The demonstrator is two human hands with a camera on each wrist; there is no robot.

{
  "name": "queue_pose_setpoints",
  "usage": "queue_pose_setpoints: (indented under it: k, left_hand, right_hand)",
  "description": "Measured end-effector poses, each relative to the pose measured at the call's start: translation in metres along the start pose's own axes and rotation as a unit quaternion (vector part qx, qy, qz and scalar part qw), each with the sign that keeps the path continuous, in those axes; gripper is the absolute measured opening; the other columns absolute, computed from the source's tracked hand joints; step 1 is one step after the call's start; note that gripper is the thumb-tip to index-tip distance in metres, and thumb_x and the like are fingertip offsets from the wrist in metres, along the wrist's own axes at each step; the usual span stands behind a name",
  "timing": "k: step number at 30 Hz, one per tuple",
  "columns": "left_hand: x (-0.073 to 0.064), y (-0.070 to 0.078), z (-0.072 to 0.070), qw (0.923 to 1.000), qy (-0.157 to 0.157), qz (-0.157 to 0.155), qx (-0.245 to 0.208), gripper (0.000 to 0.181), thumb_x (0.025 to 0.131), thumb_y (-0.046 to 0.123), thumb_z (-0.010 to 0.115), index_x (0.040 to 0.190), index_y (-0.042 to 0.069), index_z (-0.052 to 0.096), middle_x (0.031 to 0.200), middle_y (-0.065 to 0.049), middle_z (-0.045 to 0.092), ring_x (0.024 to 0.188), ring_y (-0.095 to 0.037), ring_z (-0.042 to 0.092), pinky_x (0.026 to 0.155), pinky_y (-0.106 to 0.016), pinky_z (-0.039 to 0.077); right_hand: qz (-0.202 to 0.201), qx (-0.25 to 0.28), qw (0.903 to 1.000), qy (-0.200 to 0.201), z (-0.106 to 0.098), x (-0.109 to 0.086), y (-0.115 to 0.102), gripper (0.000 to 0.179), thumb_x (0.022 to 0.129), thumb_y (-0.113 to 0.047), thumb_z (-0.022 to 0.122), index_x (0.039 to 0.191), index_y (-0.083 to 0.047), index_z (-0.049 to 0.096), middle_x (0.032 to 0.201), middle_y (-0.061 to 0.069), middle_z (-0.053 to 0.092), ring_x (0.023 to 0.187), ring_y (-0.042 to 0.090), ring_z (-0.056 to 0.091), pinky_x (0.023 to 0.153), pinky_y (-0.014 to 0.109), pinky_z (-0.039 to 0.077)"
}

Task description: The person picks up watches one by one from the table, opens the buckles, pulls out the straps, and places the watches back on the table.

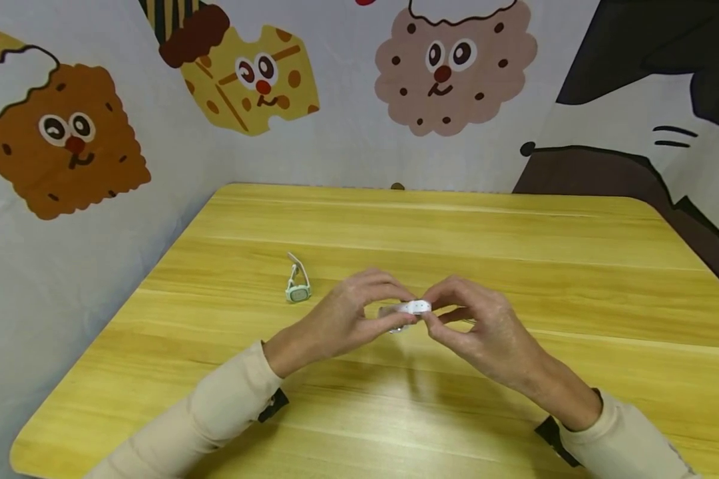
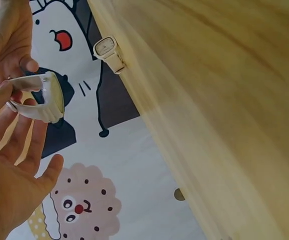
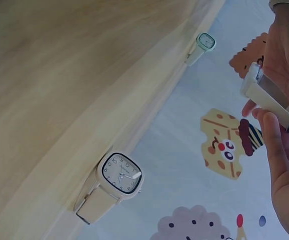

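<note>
A white wristwatch [image 1: 419,307] is held above the table between both hands, its strap closed into a loop in the left wrist view. My left hand [image 1: 353,309] grips it from the left between thumb and fingers. From the right, my right hand [image 1: 482,329] pinches the strap with thumb and fingertips. The right wrist view shows the white watch [image 3: 269,100] edge-on, so its dial is hidden. Left of the hands, a pale green watch [image 1: 298,293] stands on the table. A beige watch [image 3: 119,175] with a square dial is mostly behind my right hand in the head view.
The yellow wood-grain table [image 1: 395,233] has rounded corners. Behind and to the left of it hangs a pale cloth [image 1: 347,153] printed with cartoon biscuits and cheese. Dark straps [image 1: 273,404] show under both sleeves.
</note>
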State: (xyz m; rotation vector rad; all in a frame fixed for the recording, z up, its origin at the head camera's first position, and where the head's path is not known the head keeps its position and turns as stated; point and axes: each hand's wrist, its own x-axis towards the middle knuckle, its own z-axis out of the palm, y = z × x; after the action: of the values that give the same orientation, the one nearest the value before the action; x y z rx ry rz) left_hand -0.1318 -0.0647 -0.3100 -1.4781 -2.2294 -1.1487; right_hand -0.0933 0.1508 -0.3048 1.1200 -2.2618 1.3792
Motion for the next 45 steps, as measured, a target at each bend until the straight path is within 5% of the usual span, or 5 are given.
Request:
queue_pose_setpoints:
  k: [17,22,31,39,45]
  left_hand:
    - [-0.0002,0.0042,-0.0056,0.9995,0.016,-0.010,0.027,0.020,0.080,0.025,0.069,0.097,0.015,0.069,0.106,0.006,0.061,0.100,-0.007,0.050,0.092,-0.028,0.038]
    - [-0.0023,0.0055,-0.0046,0.9969,0.023,-0.019,0.072,0.018,0.082,0.028,0.067,0.095,0.016,0.069,0.126,-0.001,0.051,0.122,-0.016,0.039,0.103,-0.058,0.009]
    - [-0.0019,0.0050,-0.0031,0.9914,0.029,-0.003,0.128,0.021,0.084,0.030,0.064,0.097,0.015,0.069,0.132,-0.003,0.046,0.132,-0.020,0.026,0.099,-0.064,0.008]
    - [0.0031,0.0037,-0.0067,0.9925,0.042,-0.008,0.115,0.020,0.081,0.031,0.068,0.095,0.017,0.071,0.137,-0.004,0.042,0.135,-0.024,0.017,0.095,-0.067,-0.006]
    - [0.0037,0.0037,-0.0094,0.9935,0.043,-0.021,0.104,0.019,0.080,0.030,0.068,0.093,0.017,0.071,0.136,-0.005,0.043,0.135,-0.023,0.018,0.095,-0.067,-0.007]
  right_hand:
    - [0.011,0.003,0.9999,0.005,0.0003,-0.0003,-0.0016,0.024,0.083,0.007,0.058,0.102,-0.006,0.053,0.100,0.001,0.058,0.090,0.017,0.061,0.070,0.028,0.053]
    - [-0.016,-0.092,0.9953,0.026,-0.0012,0.0000,-0.0015,0.026,0.081,-0.002,0.065,0.104,-0.010,0.058,0.110,0.001,0.055,0.101,0.017,0.054,0.082,0.023,0.047]
    - [-0.058,-0.211,0.9750,0.039,-0.0023,0.0033,-0.0022,0.026,0.080,-0.020,0.069,0.105,-0.013,0.067,0.114,0.004,0.053,0.105,0.020,0.047,0.076,0.027,0.042]
    - [-0.036,-0.153,0.9848,0.073,-0.0025,0.0036,-0.0074,0.027,0.073,-0.005,0.074,0.099,-0.011,0.068,0.124,0.011,0.045,0.115,0.025,0.041,0.092,0.038,0.037]
    - [-0.040,-0.118,0.9886,0.085,-0.0026,0.0038,-0.0083,0.036,0.069,0.005,0.074,0.101,-0.009,0.064,0.128,0.013,0.043,0.116,0.027,0.042,0.089,0.024,0.039]
